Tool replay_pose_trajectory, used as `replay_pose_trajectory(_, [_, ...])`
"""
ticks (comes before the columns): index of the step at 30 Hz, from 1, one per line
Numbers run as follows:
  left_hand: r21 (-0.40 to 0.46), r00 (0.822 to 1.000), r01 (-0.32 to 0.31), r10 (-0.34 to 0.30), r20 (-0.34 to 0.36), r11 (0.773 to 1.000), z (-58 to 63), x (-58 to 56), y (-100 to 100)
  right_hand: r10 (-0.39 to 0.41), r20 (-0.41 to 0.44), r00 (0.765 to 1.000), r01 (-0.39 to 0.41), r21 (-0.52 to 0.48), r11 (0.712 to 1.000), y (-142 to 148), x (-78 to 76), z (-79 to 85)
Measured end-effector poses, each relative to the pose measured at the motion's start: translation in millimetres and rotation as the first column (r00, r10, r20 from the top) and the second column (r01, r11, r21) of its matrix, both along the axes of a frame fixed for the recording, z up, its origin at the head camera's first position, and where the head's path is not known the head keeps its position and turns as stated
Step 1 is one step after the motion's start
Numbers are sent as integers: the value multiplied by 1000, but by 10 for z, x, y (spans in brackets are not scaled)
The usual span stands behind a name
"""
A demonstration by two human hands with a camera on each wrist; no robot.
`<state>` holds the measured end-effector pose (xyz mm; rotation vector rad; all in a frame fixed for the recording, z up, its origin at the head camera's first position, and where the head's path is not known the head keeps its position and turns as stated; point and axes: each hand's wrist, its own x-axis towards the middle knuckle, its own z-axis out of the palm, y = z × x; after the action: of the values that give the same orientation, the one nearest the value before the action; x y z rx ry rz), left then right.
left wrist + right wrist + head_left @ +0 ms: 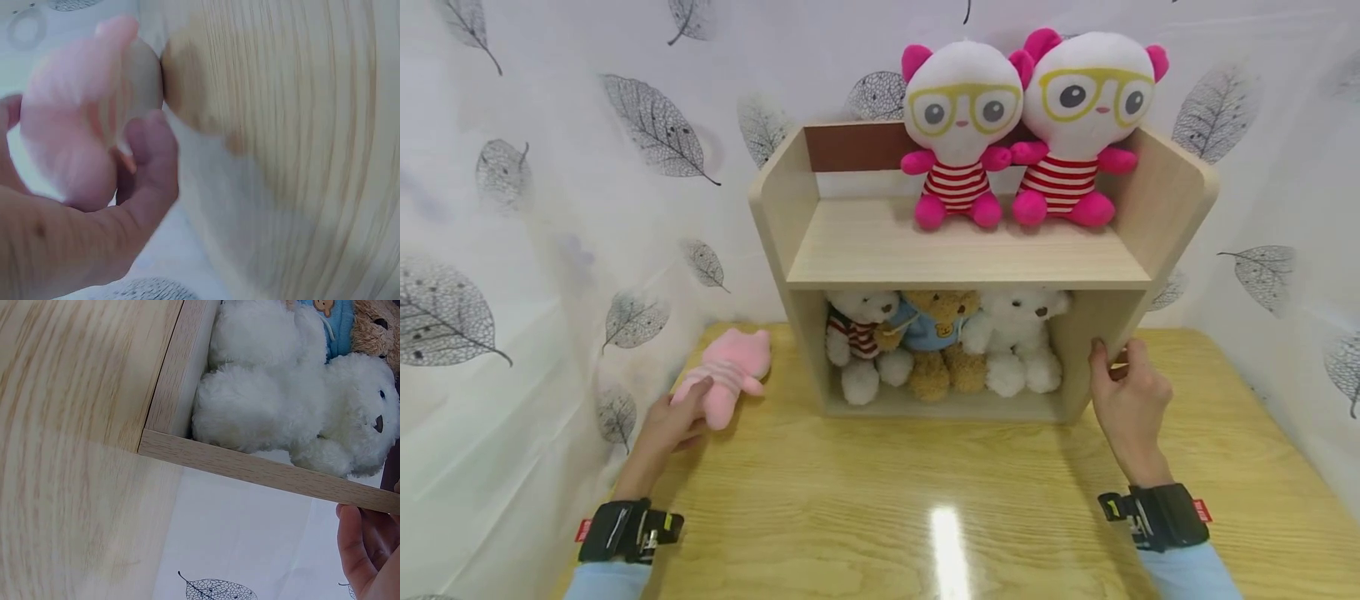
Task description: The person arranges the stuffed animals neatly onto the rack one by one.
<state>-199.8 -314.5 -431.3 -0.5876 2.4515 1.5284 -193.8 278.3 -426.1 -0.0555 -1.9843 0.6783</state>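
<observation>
At the left side of the table, my left hand (672,423) grips a pink plush toy (724,379) by its lower end, thumb on top. In the left wrist view, the fingers and thumb curl round the soft pink body (69,119). My right hand (1129,404) pinches the front edge of the right side panel of a small wooden shelf (970,262). Its thumb lies on the inner face and the other fingers on the outer face. Beside that panel, a white teddy bear (262,394) sits in the lower compartment.
Two pink-and-white plush toys in yellow glasses, one (958,133) beside the other (1090,125), sit on the upper shelf. Below sit a bear in a striped top (859,337) and a brown bear in blue (936,333). A leaf-patterned curtain (565,208) backs the wooden table (850,508).
</observation>
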Motion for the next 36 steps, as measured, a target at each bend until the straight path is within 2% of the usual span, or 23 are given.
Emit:
replay_pose_trajectory(2, [105,996,-89,90,-4,990,-8,-6,13,-12,4,1000,12,5,1000,13,-2,-4])
replay_pose_trajectory(5, [241,974,-219,226,-2,945,-11,-38,39,-25,10,1000,25,7,1000,22,1,-6])
replay_pose_trajectory(8, [300,956,-273,294,-25,914,13,-50,67,-23,12,1000,23,7,1000,18,3,-8])
replay_pose_trajectory(9, [300,956,-267,290,-36,916,30,-43,78,-23,12,1000,23,7,1000,16,4,-9])
replay_pose_trajectory(10, [275,957,-257,284,-64,926,45,-35,93,-23,13,1000,23,8,1000,14,5,-8])
replay_pose_trajectory(13, [118,960,-196,215,-178,973,62,-5,132,-22,10,1000,22,2,1000,6,13,-4])
replay_pose_trajectory(14, [51,957,-174,181,-225,983,58,6,146,-22,9,1000,22,2,1000,4,15,-1])
replay_pose_trajectory(16, [-92,941,-130,94,-325,987,31,20,170,-16,5,1000,16,0,1000,0,17,3])
replay_pose_trajectory(18, [-208,900,-85,-14,-435,974,-16,20,195,-12,3,1000,12,-3,1000,-4,16,8])
replay_pose_trajectory(19, [-277,869,-66,-81,-488,959,-49,10,200,-11,4,1000,11,-1,1000,-4,16,9])
replay_pose_trajectory(21, [-412,783,-43,-226,-579,910,-121,-15,205,-9,4,1000,10,-7,1000,-9,15,11])
replay_pose_trajectory(22, [-471,733,-40,-295,-613,881,-155,-30,203,-11,4,1000,11,-9,1000,-10,13,14])
replay_pose_trajectory(24, [-578,641,-58,-413,-647,814,-219,-56,190,-17,10,1000,17,-13,1000,-13,11,18])
replay_pose_trajectory(25, [-606,599,-59,-458,-657,793,-243,-63,182,-19,10,1000,19,-13,1000,-13,9,18])
replay_pose_trajectory(26, [-632,570,-61,-493,-657,772,-259,-65,176,-21,12,1000,21,-13,1000,-14,8,17])
replay_pose_trajectory(28, [-669,534,-64,-541,-650,741,-280,-63,164,-23,16,1000,23,-9,1000,-10,4,14])
replay_pose_trajectory(32, [-711,499,-65,-594,-631,700,-285,-48,157,-24,16,1000,24,-4,1000,-7,1,9])
replay_pose_trajectory(36, [-736,449,-82,-635,-629,672,-302,-37,164,-24,11,1000,24,-7,1000,-9,8,8])
